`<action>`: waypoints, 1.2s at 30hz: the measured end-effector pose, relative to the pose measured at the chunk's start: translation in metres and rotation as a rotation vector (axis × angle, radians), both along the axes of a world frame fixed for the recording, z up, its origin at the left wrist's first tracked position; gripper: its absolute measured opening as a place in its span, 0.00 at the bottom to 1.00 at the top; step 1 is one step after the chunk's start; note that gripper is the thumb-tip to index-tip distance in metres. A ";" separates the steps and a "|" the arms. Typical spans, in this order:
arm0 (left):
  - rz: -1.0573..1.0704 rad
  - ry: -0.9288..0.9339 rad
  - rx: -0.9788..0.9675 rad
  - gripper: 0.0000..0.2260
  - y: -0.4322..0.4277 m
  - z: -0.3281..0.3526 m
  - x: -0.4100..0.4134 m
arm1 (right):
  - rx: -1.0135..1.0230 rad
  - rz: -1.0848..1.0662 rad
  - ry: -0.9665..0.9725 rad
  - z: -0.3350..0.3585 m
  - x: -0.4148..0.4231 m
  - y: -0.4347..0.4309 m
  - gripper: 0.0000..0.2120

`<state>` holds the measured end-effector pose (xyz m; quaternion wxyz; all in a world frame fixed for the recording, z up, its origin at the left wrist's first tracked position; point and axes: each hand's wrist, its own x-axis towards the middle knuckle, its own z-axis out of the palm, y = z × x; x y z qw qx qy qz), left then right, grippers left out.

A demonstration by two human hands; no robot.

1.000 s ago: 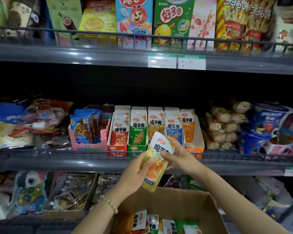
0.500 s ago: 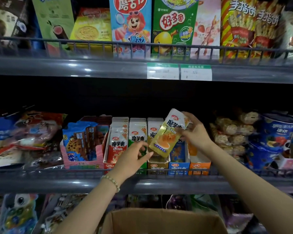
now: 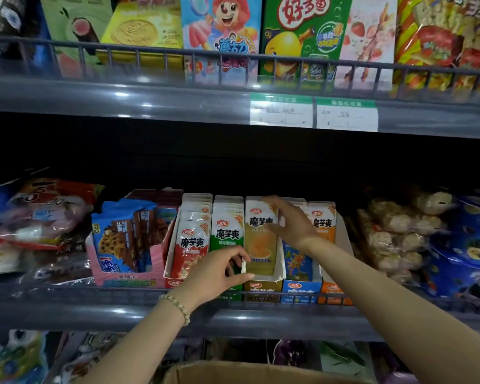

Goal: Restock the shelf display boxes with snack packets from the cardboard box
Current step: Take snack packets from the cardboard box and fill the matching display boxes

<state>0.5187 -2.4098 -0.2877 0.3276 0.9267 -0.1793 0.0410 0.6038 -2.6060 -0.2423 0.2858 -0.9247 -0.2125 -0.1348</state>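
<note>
Yellow packet stood upright at the front of the yellow display box on the middle shelf, with the green packets at its 9 o'clock and the blue display box at its 3 o'clock. My view from the head camera showed the right hand laid over the packet's upper corner at 2 o'clock. Its fingers were straight and apart, gripping nothing; I judged they were pressing the packet back so it stood flush with the row.

The left hand sat at the packet's 8 o'clock. Its fingers were curled, with a sliver of the box's white side wall between forefinger and thumb. I read that as a pinch to keep the box from sliding while the other hand pushed, though the contact was partly hidden.

Only the rim of the cardboard box showed, at 6 o'clock along the bottom edge, and its contents were out of sight. I judged this packet as good as placed.
</note>
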 end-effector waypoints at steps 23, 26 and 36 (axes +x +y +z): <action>0.118 -0.170 0.055 0.18 -0.012 -0.001 -0.043 | -0.107 0.078 -0.096 -0.018 -0.072 -0.012 0.26; 0.127 -0.186 0.040 0.17 -0.009 -0.009 -0.068 | -0.065 0.144 -0.043 -0.029 -0.107 -0.016 0.25; 0.098 -0.025 0.142 0.14 0.008 -0.096 -0.145 | -0.057 0.179 0.311 -0.130 -0.213 -0.043 0.21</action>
